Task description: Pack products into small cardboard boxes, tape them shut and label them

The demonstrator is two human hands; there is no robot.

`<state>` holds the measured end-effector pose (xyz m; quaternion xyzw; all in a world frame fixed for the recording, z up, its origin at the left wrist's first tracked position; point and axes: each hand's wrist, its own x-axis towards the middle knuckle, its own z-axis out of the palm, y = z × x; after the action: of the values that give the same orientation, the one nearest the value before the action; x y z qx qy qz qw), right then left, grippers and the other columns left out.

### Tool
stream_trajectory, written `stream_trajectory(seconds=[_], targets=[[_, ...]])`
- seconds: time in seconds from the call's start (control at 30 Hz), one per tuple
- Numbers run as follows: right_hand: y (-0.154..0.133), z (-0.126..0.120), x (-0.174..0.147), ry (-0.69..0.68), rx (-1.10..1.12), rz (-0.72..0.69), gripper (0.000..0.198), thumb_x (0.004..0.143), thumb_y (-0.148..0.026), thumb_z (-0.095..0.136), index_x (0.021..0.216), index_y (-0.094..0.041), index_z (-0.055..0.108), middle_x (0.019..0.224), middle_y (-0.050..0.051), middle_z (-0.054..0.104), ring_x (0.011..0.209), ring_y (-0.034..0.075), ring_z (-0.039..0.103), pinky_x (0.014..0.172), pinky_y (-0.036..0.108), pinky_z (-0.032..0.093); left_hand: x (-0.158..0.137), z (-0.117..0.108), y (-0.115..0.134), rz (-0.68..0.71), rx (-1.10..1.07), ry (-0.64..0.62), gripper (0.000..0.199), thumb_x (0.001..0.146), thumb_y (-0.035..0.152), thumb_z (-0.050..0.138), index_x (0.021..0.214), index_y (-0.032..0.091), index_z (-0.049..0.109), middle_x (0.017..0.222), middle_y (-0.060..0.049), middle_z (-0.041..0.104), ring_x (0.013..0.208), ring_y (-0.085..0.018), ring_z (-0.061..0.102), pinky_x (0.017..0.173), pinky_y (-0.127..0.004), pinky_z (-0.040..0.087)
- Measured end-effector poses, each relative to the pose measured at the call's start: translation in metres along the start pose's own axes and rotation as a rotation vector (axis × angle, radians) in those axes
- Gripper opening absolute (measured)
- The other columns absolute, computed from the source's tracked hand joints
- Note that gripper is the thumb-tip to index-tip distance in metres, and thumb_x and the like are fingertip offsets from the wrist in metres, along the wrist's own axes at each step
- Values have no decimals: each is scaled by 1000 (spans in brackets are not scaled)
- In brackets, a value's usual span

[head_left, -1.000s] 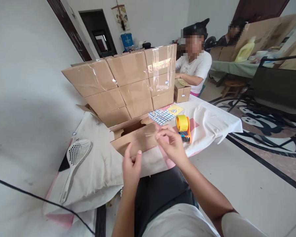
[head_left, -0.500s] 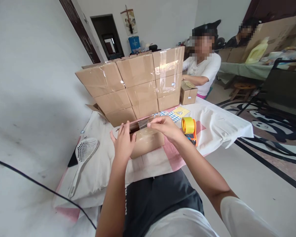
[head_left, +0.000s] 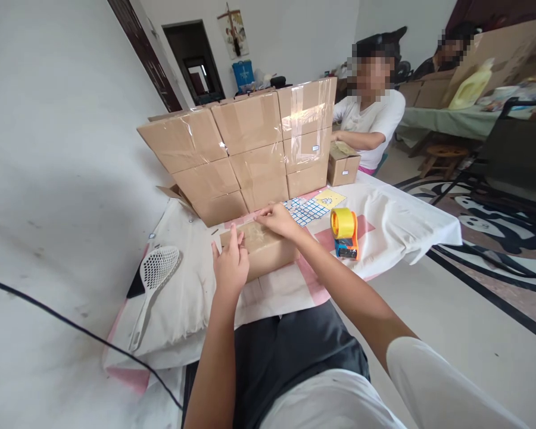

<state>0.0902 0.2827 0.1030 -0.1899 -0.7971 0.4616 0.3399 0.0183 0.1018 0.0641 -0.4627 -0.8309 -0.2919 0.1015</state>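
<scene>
Several taped cartons [head_left: 254, 161] stand stacked on a white-and-pink cloth [head_left: 192, 286] beside a pale wall [head_left: 58, 119]; a tape dispenser [head_left: 346, 238] sits at right; a low carton [head_left: 271, 263] lies before the stack; the left hand [head_left: 231, 265], fingers spread, is at its left end; the right hand [head_left: 279, 220] reaches across, fingertips gathered near its far edge; whether they pinch anything, I cannot tell.

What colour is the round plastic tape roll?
The round plastic tape roll is yellow, clearest in the head view.
</scene>
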Motion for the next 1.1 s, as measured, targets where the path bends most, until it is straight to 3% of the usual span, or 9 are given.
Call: stream_trajectory(seconds=[0.2, 0.37, 0.5, 0.6, 0.67, 0.93, 1.1], targets=[[-4, -15, -5, -60, 550, 79, 29, 68, -43, 79, 63, -16, 70, 62, -3, 63, 65, 12, 53, 68, 25, 40, -1, 0, 2, -8, 28, 9, 66, 94, 17, 34, 159, 16, 22, 137, -5, 67, 130, -23, 59, 127, -57, 8], [-17, -27, -10, -158, 745, 68, 28, 67, -45, 83, 68, -19, 73, 72, 0, 68, 74, 14, 59, 76, 26, 43, -2, 1, 3, -11, 27, 21, 64, 95, 17, 34, 158, 15, 24, 137, -6, 67, 130, -23, 59, 127, -55, 8], [-19, -23, -9, -228, 448, -21, 20, 70, -39, 81, 70, -19, 77, 98, 5, 72, 96, 20, 65, 88, 30, 45, -2, -1, 4, -16, 38, 21, 65, 95, 17, 34, 158, 15, 24, 134, -7, 69, 130, -23, 60, 127, -54, 8], [-12, -16, -7, -194, 127, -38, 13, 71, -31, 79, 65, -19, 77, 106, 5, 72, 105, 23, 64, 96, 33, 44, -2, -1, 5, -21, 42, 30, 65, 95, 17, 34, 159, 15, 23, 134, -7, 69, 129, -22, 60, 127, -54, 9], [-6, -11, -6, -169, 29, -42, 11, 75, -28, 76, 69, -19, 79, 108, 5, 72, 108, 24, 64, 99, 35, 43, -2, 0, 5, -16, 44, 34, 66, 95, 17, 35, 159, 15, 22, 135, -7, 69, 128, -23, 61, 127, -55, 8], [10, -8, -2, -91, 19, -95, 12, 80, -26, 72, 75, -18, 80, 108, 6, 71, 106, 21, 65, 101, 34, 43, -3, 0, 7, -25, 43, 22, 65, 96, 18, 33, 160, 17, 20, 136, -6, 67, 130, -22, 60, 128, -55, 6], [4, -8, -6, -78, -76, -74, 12, 82, -26, 72, 77, -19, 80, 111, 6, 72, 109, 24, 62, 105, 39, 38, -4, 0, 8, -8, 92, 28, 62, 103, 40, 36, 159, 17, 25, 139, -12, 65, 132, -27, 58, 126, -59, 4]])
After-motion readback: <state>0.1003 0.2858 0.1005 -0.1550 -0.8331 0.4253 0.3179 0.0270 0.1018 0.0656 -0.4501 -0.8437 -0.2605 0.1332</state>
